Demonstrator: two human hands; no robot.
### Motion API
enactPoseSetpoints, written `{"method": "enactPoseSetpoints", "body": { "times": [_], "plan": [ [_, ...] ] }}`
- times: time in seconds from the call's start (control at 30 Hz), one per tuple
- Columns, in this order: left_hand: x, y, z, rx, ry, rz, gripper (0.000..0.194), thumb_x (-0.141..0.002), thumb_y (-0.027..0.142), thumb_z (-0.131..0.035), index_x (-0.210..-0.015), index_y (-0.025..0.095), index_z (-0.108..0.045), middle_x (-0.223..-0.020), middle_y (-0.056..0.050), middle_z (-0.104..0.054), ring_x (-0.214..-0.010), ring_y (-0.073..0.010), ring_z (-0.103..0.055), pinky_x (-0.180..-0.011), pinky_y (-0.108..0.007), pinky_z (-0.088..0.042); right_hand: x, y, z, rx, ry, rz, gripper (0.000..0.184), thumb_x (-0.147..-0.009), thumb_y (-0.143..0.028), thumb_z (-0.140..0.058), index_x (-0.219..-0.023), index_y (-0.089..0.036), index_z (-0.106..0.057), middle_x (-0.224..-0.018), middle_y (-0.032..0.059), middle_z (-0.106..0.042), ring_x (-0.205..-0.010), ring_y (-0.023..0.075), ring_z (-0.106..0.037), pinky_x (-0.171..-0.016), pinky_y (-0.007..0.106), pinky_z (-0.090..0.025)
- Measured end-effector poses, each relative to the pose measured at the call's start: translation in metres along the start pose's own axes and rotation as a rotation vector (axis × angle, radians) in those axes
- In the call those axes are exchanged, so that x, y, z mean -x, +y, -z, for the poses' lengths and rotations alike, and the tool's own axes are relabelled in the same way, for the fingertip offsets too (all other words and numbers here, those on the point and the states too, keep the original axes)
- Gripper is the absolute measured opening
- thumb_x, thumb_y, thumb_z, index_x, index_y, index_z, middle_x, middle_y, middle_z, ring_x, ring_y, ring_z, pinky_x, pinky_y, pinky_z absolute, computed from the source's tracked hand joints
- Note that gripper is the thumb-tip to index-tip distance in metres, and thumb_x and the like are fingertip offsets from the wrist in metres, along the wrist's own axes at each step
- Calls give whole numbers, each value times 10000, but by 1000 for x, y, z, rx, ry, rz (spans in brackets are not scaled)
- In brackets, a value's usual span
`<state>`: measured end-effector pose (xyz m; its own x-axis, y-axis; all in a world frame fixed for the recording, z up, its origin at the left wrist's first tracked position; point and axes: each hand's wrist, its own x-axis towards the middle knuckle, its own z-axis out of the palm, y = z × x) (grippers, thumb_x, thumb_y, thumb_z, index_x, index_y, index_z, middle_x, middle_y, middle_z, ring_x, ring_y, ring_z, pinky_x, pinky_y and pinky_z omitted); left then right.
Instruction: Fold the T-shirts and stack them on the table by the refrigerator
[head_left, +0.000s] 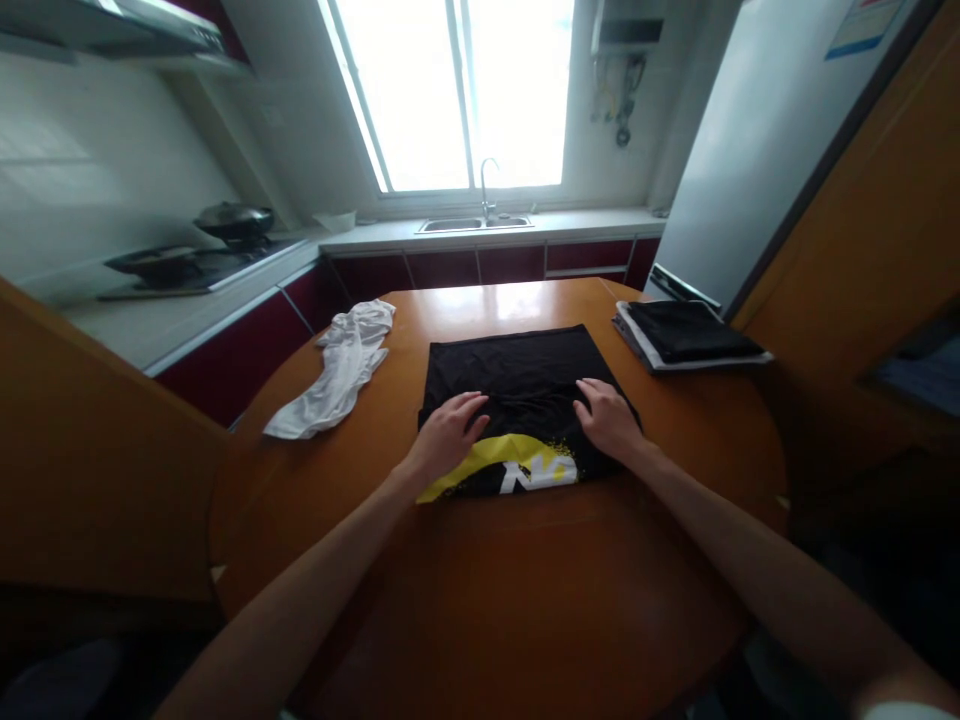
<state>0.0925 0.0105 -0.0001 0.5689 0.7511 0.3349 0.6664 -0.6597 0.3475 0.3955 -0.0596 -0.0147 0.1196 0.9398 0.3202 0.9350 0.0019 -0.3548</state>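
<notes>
Garment: a black cloth garment (517,362) lies folded on the middle of the wooden table (510,590), its near part bearing a yellow and white print (541,466); a crease runs across it between the hands.
Left hand: the left hand (446,438) is palm down at the garment's left side, over the yellow print's edge; thumb and fingers stand apart, clamped on nothing visible.
Right hand: the right hand (609,420) is palm down at the garment's right side, fingers extended and thumb apart, with no pinch seen; whether its palm presses the cloth cannot be told.
White cloth: a crumpled white cloth (341,370) lies at the table's left edge, well apart from the garment.
Folded stack: a stack of folded cloths (690,335), black on top with white and grey below, sits at the table's far right.
Counter: beyond the table, a sink (450,225) with a faucet (486,185) stands below a bright window (517,90).
Stove: a lidded pan (234,220) rests at left.
</notes>
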Motion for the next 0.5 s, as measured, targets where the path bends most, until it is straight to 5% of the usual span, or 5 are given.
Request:
{"method": "enactPoseSetpoints", "body": {
  "times": [0.1,0.27,0.37,0.5],
  "plan": [
    [-4,-42,22,-67,117,173,357,-924,318,-536,-1209,181,-701,-1155,-119,-710,-1097,-278,-647,-1012,-386,-481,-12,36,10,51,38,-170,421,-944,-289,-482,-1280,-113,-664,-1251,184,-654,-1178,306,-585,-1049,395,-436],
    [2,-102,48,95,-19,480,332,-812,470,-616,-859,176,-763,-825,-74,-760,-776,-235,-690,-694,-288,-494,-22,72,13,86,62,-249,350,-932,-280,-512,-1168,-109,-706,-1167,170,-679,-1094,281,-616,-998,353,-446],
    [6,-109,49,240,-90,540,414,-728,565,-662,-769,165,-765,-727,-63,-751,-690,-223,-664,-621,-279,-456,-22,73,9,69,84,-234,335,-925,-285,-521,-1142,-118,-715,-1149,166,-687,-1079,276,-621,-983,351,-447],
    [6,-104,43,284,-74,538,345,-673,483,-705,-758,157,-776,-723,-63,-753,-693,-212,-660,-645,-277,-455,-20,70,4,25,82,-205,331,-916,-291,-531,-1128,-124,-722,-1131,161,-697,-1052,267,-634,-967,352,-457]
  ]
}}
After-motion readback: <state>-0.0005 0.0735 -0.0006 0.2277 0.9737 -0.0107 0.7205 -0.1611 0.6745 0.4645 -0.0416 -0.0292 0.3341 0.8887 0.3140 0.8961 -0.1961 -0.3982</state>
